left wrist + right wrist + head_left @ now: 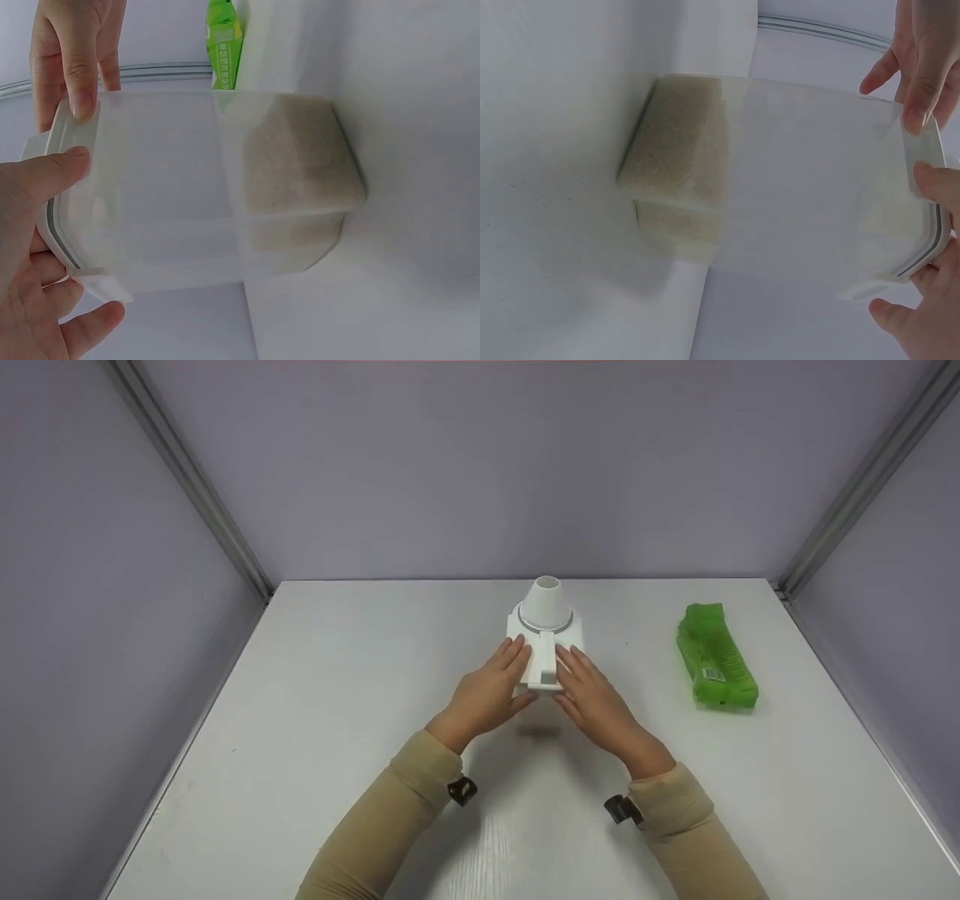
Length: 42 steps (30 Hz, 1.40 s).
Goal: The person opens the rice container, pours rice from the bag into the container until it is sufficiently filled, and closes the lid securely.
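Mid-table, left hand [486, 694], right hand [596, 701] flanking container [545, 641], packet [715, 656] well apart

Bright even light, soft shadows, wrist views perhaps hazy
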Each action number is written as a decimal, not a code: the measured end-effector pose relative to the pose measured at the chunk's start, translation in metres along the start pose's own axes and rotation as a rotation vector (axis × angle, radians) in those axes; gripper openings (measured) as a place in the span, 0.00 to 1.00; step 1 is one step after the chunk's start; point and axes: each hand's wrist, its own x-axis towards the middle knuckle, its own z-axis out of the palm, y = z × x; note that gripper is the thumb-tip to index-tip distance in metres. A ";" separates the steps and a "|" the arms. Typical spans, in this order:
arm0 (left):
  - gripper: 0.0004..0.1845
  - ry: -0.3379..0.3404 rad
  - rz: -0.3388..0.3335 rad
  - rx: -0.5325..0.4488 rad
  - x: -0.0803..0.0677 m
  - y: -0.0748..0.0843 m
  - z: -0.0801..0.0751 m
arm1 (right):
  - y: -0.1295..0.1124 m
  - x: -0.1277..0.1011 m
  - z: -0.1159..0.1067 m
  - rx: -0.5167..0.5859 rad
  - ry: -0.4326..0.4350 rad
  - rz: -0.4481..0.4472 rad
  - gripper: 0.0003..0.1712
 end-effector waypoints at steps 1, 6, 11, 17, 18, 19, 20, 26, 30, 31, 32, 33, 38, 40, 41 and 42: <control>0.38 -0.001 -0.002 0.002 0.000 0.000 0.001 | 0.000 0.000 0.001 -0.002 -0.001 -0.002 0.31; 0.38 0.009 0.001 0.010 0.002 -0.001 0.004 | 0.003 0.002 0.002 -0.001 -0.014 0.011 0.31; 0.38 0.010 -0.004 0.007 0.004 -0.002 0.006 | 0.006 0.004 0.003 -0.008 -0.026 0.017 0.31; 0.38 0.014 -0.001 0.020 0.005 -0.004 0.009 | 0.007 0.004 0.003 0.022 -0.033 0.014 0.30; 0.38 0.015 0.000 0.022 0.005 -0.004 0.009 | 0.008 0.004 0.003 0.026 -0.032 0.013 0.30; 0.38 0.016 0.001 0.026 0.006 -0.004 0.010 | 0.008 0.004 0.003 0.030 -0.030 0.009 0.30; 0.38 0.016 0.002 0.026 0.006 -0.004 0.010 | 0.008 0.005 0.003 0.031 -0.027 0.006 0.30; 0.38 0.010 -0.001 0.021 0.010 -0.005 0.011 | 0.009 0.007 0.002 0.044 -0.016 0.008 0.31; 0.38 -0.005 -0.005 0.008 0.011 -0.006 0.010 | 0.011 0.008 0.003 0.047 -0.015 0.001 0.30; 0.38 -0.006 -0.004 0.005 0.012 -0.007 0.010 | 0.012 0.008 0.003 0.045 -0.015 0.000 0.29; 0.38 -0.008 -0.005 0.000 0.012 -0.007 0.010 | 0.013 0.009 0.003 0.044 -0.014 0.000 0.29; 0.38 -0.010 -0.005 -0.002 0.013 -0.007 0.010 | 0.013 0.009 0.004 0.042 -0.014 0.000 0.29; 0.38 -0.010 -0.008 -0.010 0.014 -0.008 0.014 | 0.017 0.010 0.007 0.028 -0.027 0.001 0.29; 0.38 -0.008 -0.012 -0.011 0.015 -0.008 0.015 | 0.018 0.010 0.007 0.027 -0.032 0.003 0.29; 0.38 -0.009 -0.015 -0.011 0.015 -0.008 0.015 | 0.019 0.010 0.007 0.027 -0.033 0.004 0.30; 0.38 -0.012 -0.017 -0.010 0.015 -0.008 0.015 | 0.019 0.010 0.007 0.029 -0.033 0.006 0.30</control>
